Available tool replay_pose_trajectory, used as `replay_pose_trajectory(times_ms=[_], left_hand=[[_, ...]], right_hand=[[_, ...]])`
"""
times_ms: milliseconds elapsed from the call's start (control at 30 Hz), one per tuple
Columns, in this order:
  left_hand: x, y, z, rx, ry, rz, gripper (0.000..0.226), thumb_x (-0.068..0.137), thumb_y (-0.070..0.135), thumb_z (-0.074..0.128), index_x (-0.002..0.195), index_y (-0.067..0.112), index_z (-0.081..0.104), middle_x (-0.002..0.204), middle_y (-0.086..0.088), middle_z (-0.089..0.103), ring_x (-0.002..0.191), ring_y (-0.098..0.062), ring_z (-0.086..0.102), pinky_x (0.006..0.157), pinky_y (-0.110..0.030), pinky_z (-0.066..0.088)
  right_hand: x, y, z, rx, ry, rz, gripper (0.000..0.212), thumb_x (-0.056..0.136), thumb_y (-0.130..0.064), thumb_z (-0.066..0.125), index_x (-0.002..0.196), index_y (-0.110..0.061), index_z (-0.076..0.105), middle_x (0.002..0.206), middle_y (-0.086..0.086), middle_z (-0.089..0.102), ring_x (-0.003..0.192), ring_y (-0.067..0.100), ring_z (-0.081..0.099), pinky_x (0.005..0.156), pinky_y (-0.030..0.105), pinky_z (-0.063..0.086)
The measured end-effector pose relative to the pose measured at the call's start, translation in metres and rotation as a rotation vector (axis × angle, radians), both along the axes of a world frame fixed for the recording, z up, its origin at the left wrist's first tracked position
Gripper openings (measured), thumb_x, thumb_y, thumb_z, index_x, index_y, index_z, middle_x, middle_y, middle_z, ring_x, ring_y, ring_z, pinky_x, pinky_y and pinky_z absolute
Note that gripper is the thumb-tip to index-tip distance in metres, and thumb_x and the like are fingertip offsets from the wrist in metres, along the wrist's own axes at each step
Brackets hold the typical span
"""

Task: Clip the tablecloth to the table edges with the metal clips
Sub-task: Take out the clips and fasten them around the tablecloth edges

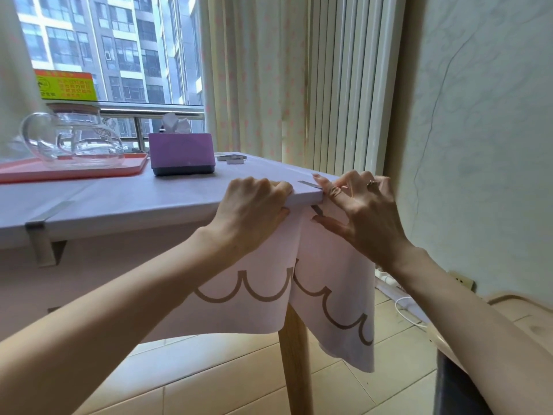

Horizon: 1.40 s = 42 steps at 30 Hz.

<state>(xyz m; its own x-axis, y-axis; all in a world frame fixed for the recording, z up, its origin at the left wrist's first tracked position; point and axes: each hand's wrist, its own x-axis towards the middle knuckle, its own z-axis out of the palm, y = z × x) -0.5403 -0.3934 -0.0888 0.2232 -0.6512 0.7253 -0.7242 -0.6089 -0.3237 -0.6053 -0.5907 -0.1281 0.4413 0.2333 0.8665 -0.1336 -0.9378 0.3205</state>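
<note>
A pale pink tablecloth [167, 202] with a brown scalloped border covers the table and hangs over its near edge. At the near right corner, my left hand [254, 211] pinches the cloth against the table edge, fingers on top and thumb underneath. My right hand [359, 211] holds a metal clip [309, 184] at that corner; one prong lies on the tabletop and another shows below the edge. One metal clip [42, 232] sits clamped over the near edge at the left. Spare metal clips [232, 158] lie on the tabletop at the back.
A purple tissue box [182, 154] stands mid-table. A glass teapot [71, 139] rests on a pink tray [74, 170] at the back left. Curtains and a wall close off the right side. A wooden table leg [294, 369] stands under the corner; a beige lidded bin [508, 313] is at lower right.
</note>
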Motion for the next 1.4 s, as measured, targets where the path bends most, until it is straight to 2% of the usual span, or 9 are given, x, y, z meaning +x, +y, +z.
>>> replay_pose_trajectory(times_ms=[233,367,467,600,867,967,1067,1200,1400], left_hand=[[-0.003,0.0,0.001,0.001,0.005,0.015,0.026,0.093,0.031,0.05,0.113,0.017,0.059,0.102,-0.002,0.068,0.088,-0.026,0.062,0.063,-0.03,0.031],[-0.003,0.003,0.007,0.054,0.096,0.013,0.035,0.092,0.04,0.051,0.119,0.018,0.055,0.109,-0.002,0.065,0.095,-0.027,0.06,0.067,-0.03,0.035],[-0.007,0.011,0.005,0.035,0.111,0.009,0.035,0.094,0.039,0.047,0.124,0.021,0.052,0.114,0.0,0.063,0.1,-0.026,0.059,0.067,-0.029,0.031],[-0.008,0.019,0.0,-0.035,0.086,-0.051,0.027,0.095,0.025,0.045,0.117,0.017,0.058,0.106,-0.001,0.066,0.092,-0.026,0.061,0.069,-0.032,0.042],[-0.01,0.022,0.013,0.041,0.094,0.002,0.023,0.092,0.013,0.047,0.108,0.017,0.063,0.093,-0.005,0.065,0.074,-0.025,0.049,0.061,-0.031,0.028],[-0.016,0.024,0.026,0.111,0.169,0.008,0.024,0.091,0.007,0.044,0.106,0.014,0.062,0.083,-0.006,0.055,0.071,-0.024,0.04,0.059,-0.031,0.027],[-0.019,0.03,0.033,0.16,0.259,-0.076,0.02,0.091,0.006,0.046,0.103,0.011,0.061,0.083,-0.006,0.058,0.069,-0.023,0.049,0.057,-0.029,0.031],[-0.012,0.032,0.032,0.207,0.374,-0.117,0.02,0.067,0.014,0.077,0.083,0.014,0.064,0.074,-0.002,0.061,0.06,-0.018,0.059,0.047,-0.026,0.035],[-0.007,0.025,0.029,0.33,0.502,-0.092,0.038,0.048,0.017,0.08,0.082,0.018,0.063,0.082,0.002,0.064,0.068,-0.018,0.06,0.041,-0.023,0.026]], right_hand=[[0.001,-0.001,0.002,-0.002,0.031,-0.029,0.069,0.083,-0.055,0.052,0.141,-0.021,0.04,0.104,0.008,0.055,0.091,0.028,0.052,0.076,0.038,0.036],[-0.001,-0.001,0.013,0.141,0.119,0.089,0.07,0.074,-0.059,0.046,0.133,-0.022,0.052,0.095,0.008,0.057,0.088,0.029,0.054,0.079,0.04,0.038],[-0.003,-0.003,0.025,0.267,0.166,0.201,0.048,0.076,-0.046,0.06,0.117,-0.02,0.066,0.087,0.007,0.061,0.082,0.031,0.058,0.076,0.039,0.04],[-0.003,-0.001,0.038,0.407,0.228,0.272,0.026,0.078,-0.016,0.073,0.103,-0.019,0.073,0.082,0.005,0.062,0.076,0.023,0.056,0.07,0.041,0.05],[-0.007,0.01,0.068,0.417,0.447,0.177,0.021,0.078,-0.01,0.073,0.097,-0.016,0.075,0.078,-0.002,0.061,0.077,0.024,0.058,0.073,0.033,0.045],[-0.009,0.014,0.07,0.449,0.517,0.173,0.023,0.077,-0.007,0.073,0.098,-0.015,0.075,0.091,0.001,0.071,0.086,0.025,0.066,0.08,0.037,0.052],[-0.012,0.016,0.073,0.458,0.588,0.119,0.028,0.076,-0.008,0.074,0.102,-0.018,0.074,0.107,-0.006,0.071,0.097,0.016,0.066,0.086,0.027,0.05],[-0.013,0.018,0.077,0.475,0.608,0.091,0.028,0.075,-0.007,0.075,0.099,-0.021,0.075,0.107,-0.007,0.071,0.092,0.014,0.066,0.077,0.035,0.055],[-0.009,0.022,0.081,0.435,0.619,0.033,0.021,0.074,-0.013,0.064,0.088,-0.023,0.075,0.102,-0.01,0.072,0.08,0.017,0.069,0.053,0.027,0.052]])
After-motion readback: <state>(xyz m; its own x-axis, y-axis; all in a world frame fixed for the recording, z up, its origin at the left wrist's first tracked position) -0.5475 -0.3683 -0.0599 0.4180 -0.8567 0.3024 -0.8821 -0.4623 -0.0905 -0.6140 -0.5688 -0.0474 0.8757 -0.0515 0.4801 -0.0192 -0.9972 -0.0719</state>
